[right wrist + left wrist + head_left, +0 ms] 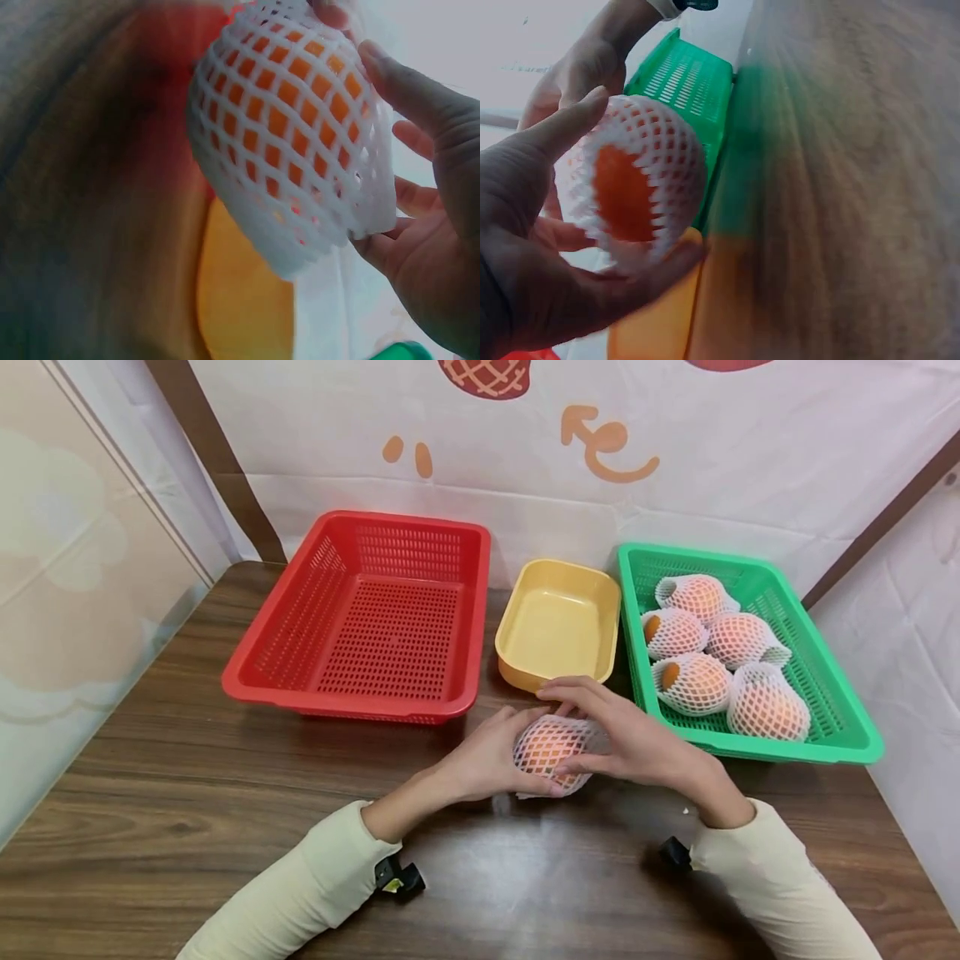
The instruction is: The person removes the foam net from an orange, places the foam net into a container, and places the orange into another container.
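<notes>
An orange [551,747] in a white foam net [277,112] is held between both hands over the table's middle. My left hand [483,758] grips it from the left, thumb on the near side and fingers curved round the far side. In the left wrist view, bare orange peel [622,195] shows through the net's open end. My right hand [637,739] is on the net's loose right end, its thumb against the mesh and its fingers bent behind. The right wrist view shows this end of the net [322,232] sticking out past the fruit.
A red basket [480,610] stands at the back left, with nothing in it. Just beyond the hands is a yellow tray [517,677]. The green basket [832,677] at the right holds several netted oranges [693,685]. A fabric backdrop [525,518] hangs behind the wooden table [187,827].
</notes>
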The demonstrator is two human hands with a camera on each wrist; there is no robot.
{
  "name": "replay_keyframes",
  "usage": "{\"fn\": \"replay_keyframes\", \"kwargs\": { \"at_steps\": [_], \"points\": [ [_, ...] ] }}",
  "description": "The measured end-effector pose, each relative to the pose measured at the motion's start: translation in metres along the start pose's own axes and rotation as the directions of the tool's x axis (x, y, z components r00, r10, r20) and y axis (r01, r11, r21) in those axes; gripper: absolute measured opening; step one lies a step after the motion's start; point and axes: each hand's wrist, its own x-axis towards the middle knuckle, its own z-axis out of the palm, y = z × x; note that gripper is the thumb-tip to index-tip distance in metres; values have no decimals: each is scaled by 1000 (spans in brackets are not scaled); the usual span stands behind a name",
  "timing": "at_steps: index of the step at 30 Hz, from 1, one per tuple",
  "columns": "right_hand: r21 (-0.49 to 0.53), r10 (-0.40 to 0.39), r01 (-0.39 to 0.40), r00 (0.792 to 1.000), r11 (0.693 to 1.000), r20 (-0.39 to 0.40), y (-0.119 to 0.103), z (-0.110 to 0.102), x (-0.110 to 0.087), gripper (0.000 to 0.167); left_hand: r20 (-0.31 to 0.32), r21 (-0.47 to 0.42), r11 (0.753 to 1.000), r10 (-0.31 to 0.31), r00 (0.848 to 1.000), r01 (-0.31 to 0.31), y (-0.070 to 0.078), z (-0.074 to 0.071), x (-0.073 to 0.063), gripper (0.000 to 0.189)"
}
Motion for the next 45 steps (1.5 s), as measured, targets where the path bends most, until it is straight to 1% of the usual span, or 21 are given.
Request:
{"fn": "replay_keyframes", "kwargs": {
  "at_steps": [4, 6, 9, 11, 13, 14, 16, 19, 21, 23, 26, 27, 30, 32, 34, 36, 37, 39, 41, 43, 45],
  "points": [
    [20, -10, 10, 1000, 1000, -23, 2, 13, 0, 78, 16, 66, 997, -41, 999, 39, -2, 3, 0, 89],
    [31, -24, 25, 999, 999, -43, 3, 18, 2, 78, 17, 74, 996, -53, 998, 52, -3, 4, 0, 87],
    [35, -40, 44, 995, 998, -94, 0, 20, 2, 76, 27, 60, 997, -43, 999, 41, -7, 5, 1, 85],
    [33, -16, 21, 987, 999, -158, -3, 18, -1, 75, 29, 26, 999, -20, 999, 20, -10, 4, 0, 82],
    [50, 38, -27, 970, 998, -241, -7, 16, -6, 72, 29, -20, 1000, 1, 1000, 0, -15, 3, 0, 80],
    [79, 82, -62, 957, 995, -279, -10, 15, -9, 72, 29, -62, 998, 4, 1000, -2, -17, 2, -1, 78],
    [185, 181, -126, 930, 975, -321, -13, 15, -15, 69, 26, -151, 989, 2, 1000, 2, -21, 1, -1, 76],
    [334, 312, -199, 891, 921, -330, -15, 19, -20, 63, 11, -286, 958, -11, 1000, 14, -23, 0, 0, 76],
    [395, 376, -238, 868, 887, -323, -14, 23, -22, 60, -9, -360, 933, -6, 1000, 2, -23, 0, 1, 78],
    [399, 419, -279, 849, 874, -323, -12, 27, -22, 61, -32, -421, 907, 6, 999, -19, -24, 1, 1, 80],
    [368, 460, -342, 834, 864, -305, -10, 35, -20, 63, -49, -476, 878, 30, 998, -50, -25, 3, 2, 81],
    [368, 470, -356, 833, 859, -292, -11, 38, -19, 62, -52, -466, 883, 36, 998, -56, -26, 4, 2, 82],
    [383, 494, -380, 828, 842, -263, -17, 42, -13, 56, -52, -360, 931, 42, 998, -58, -29, 6, 2, 82],
    [423, 520, -389, 815, 819, -257, -24, 43, -9, 50, -37, -269, 962, 36, 999, -45, -31, 5, 0, 84],
    [452, 543, -394, 796, 800, -268, -31, 43, -6, 46, -22, -198, 980, 26, 999, -30, -31, 2, -1, 86],
    [453, 547, -387, 780, 803, -304, -34, 44, -4, 44, -11, -174, 984, 35, 999, -37, -29, -1, -1, 88],
    [449, 545, -381, 773, 808, -324, -35, 44, -4, 43, -19, -166, 985, 47, 999, -50, -29, -3, -1, 87],
    [435, 525, -357, 768, 827, -367, -36, 45, -3, 41, -54, -148, 984, 86, 995, -93, -26, -4, -1, 84],
    [432, 505, -327, 763, 840, -403, -35, 47, -2, 37, -103, -142, 980, 128, 986, -142, -26, -4, 0, 77],
    [449, 503, -308, 753, 839, -424, -33, 49, -1, 33, -147, -147, 974, 154, 977, -175, -26, -3, 0, 69],
    [471, 508, -291, 740, 833, -441, -31, 51, 0, 28, -177, -163, 968, 160, 971, -189, -27, -2, 0, 64]
  ]
}}
